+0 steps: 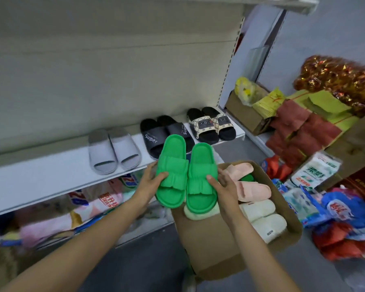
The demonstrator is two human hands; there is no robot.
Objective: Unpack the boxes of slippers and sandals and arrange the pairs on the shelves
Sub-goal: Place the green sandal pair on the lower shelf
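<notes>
Two ribbed green slippers (rounded, chunky), left hand, right hand

Non-task stock in view:
- Red-and-gold foil garlands, heaped at upper right.
- Yellow paper stacks on a side carton.
- Dark red paper bundles beside them.
- Blue and red plastic packets piled on the floor at right.
- Packaged goods on the lowest shelf level.

Matt rubbery green slippers, brown cardboard box, smooth white shelf, glossy plastic packets
</notes>
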